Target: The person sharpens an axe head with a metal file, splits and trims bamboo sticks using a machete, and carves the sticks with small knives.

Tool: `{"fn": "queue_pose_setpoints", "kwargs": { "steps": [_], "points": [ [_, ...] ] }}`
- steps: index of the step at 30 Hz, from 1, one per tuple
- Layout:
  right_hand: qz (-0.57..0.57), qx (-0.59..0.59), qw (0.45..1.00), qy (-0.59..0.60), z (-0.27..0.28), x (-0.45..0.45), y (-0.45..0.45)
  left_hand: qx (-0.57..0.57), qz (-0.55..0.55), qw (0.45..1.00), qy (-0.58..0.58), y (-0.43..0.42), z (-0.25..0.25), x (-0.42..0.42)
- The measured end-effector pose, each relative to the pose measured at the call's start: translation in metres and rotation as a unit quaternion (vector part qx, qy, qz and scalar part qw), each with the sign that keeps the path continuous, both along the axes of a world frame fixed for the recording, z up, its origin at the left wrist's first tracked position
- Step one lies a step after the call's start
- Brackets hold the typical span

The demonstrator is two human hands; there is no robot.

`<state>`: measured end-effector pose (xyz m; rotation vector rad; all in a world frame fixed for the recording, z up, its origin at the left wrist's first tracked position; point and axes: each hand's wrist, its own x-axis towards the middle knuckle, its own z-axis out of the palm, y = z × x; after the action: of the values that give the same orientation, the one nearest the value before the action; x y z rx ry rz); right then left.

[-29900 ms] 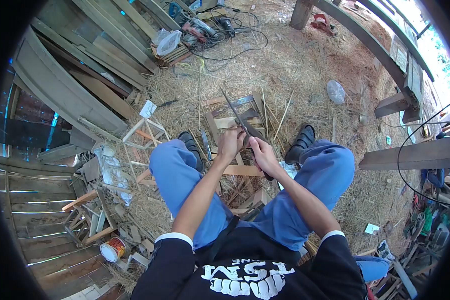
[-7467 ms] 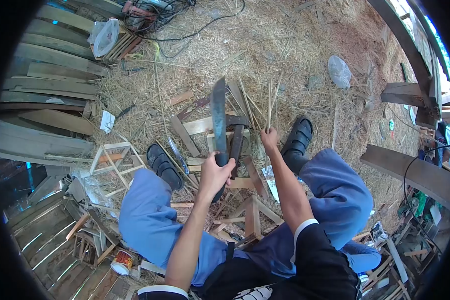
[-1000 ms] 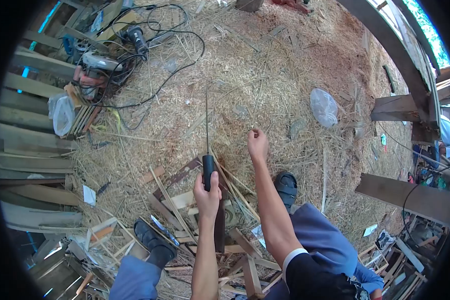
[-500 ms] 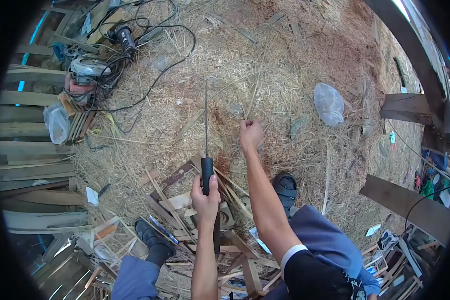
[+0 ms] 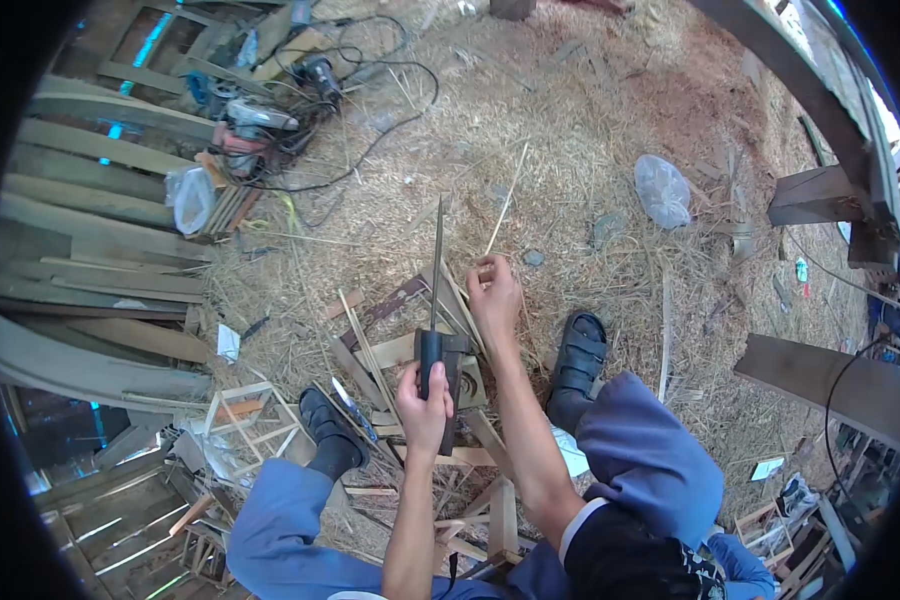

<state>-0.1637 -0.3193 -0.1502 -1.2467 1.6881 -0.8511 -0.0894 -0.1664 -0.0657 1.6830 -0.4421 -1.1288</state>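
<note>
Left hand (image 5: 425, 410) was clamped on the black handle of a machete (image 5: 435, 305), thumb laid along the grip. Blade pointed away from the body, seen nearly edge-on, over the jumble of wood between the feet. Right hand (image 5: 497, 300) was just beyond the blade's right side, its fingers curled and closed on the near end of a thin stick (image 5: 508, 196), which slanted forward and slightly right. The two hands were apart; stick and machete did not touch.

A dark hammer (image 5: 451, 425) lay just right of the machete's handle, partly hidden by the left hand. More thin sticks (image 5: 370, 350) lay to the left of the blade. A small knife (image 5: 353, 408) was beside the left sandal (image 5: 328, 425); the right sandal (image 5: 578, 360) was planted near the right forearm. Further left stood a light wooden frame (image 5: 255, 420). Ground (image 5: 580, 150) was covered in straw and shavings. A clear plastic bag (image 5: 662, 190) lay forward right; a circular saw (image 5: 255, 130) and tangled cable (image 5: 395, 125) lay forward left
</note>
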Motion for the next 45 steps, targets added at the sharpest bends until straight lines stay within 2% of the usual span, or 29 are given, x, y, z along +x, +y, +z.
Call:
{"fn": "queue_pose_setpoints", "kwargs": {
  "steps": [1, 3, 5, 8, 12, 16, 20, 24, 25, 26, 27, 30, 38, 43, 45],
  "points": [
    [-0.022, 0.000, 0.998, -0.056, 0.006, 0.004, 0.013, -0.004, 0.008, 1.000, 0.008, 0.017, 0.011, -0.002],
    [0.024, 0.041, 0.997, -0.065, 0.029, 0.005, 0.037, -0.017, 0.022, 0.999, 0.038, 0.052, 0.032, -0.003],
    [0.057, 0.042, 0.997, -0.044, 0.062, 0.003, 0.066, -0.027, 0.000, 1.000, 0.010, 0.085, 0.055, 0.003],
    [0.099, -0.010, 0.974, -0.205, 0.115, 0.001, 0.101, -0.028, -0.030, 0.999, -0.035, 0.126, 0.098, 0.020],
    [0.252, -0.113, 0.957, -0.091, 0.199, -0.016, 0.123, -0.045, -0.078, 0.993, -0.070, 0.159, 0.150, 0.059],
    [0.349, -0.211, 0.908, 0.099, 0.255, -0.028, 0.133, -0.074, -0.084, 0.993, -0.031, 0.172, 0.200, 0.089],
    [0.429, -0.276, 0.849, 0.136, 0.296, -0.060, 0.166, -0.107, -0.124, 0.986, -0.033, 0.158, 0.206, 0.114],
    [0.406, -0.252, 0.870, 0.124, 0.255, -0.089, 0.211, -0.140, -0.104, 0.984, -0.020, 0.154, 0.169, 0.107],
    [0.399, -0.254, 0.873, 0.121, 0.257, -0.088, 0.221, -0.133, -0.088, 0.987, 0.036, 0.154, 0.166, 0.104],
    [0.393, -0.255, 0.876, 0.114, 0.257, -0.081, 0.228, -0.135, -0.093, 0.986, 0.039, 0.153, 0.163, 0.102],
    [0.349, -0.237, 0.906, 0.027, 0.265, -0.070, 0.234, -0.131, -0.098, 0.986, 0.039, 0.153, 0.161, 0.101],
    [0.298, -0.217, 0.929, 0.046, 0.263, -0.047, 0.224, -0.124, -0.088, 0.987, 0.051, 0.157, 0.158, 0.097],
    [0.333, -0.232, 0.912, 0.058, 0.244, -0.024, 0.213, -0.110, -0.051, 0.989, 0.079, 0.163, 0.140, 0.113],
    [0.268, -0.259, 0.928, 0.022, 0.247, -0.024, 0.215, -0.084, -0.015, 0.986, 0.144, 0.170, 0.137, 0.127],
    [0.249, -0.266, 0.931, 0.024, 0.251, -0.025, 0.218, -0.064, -0.006, 0.989, 0.137, 0.174, 0.136, 0.126]
  ]
}}
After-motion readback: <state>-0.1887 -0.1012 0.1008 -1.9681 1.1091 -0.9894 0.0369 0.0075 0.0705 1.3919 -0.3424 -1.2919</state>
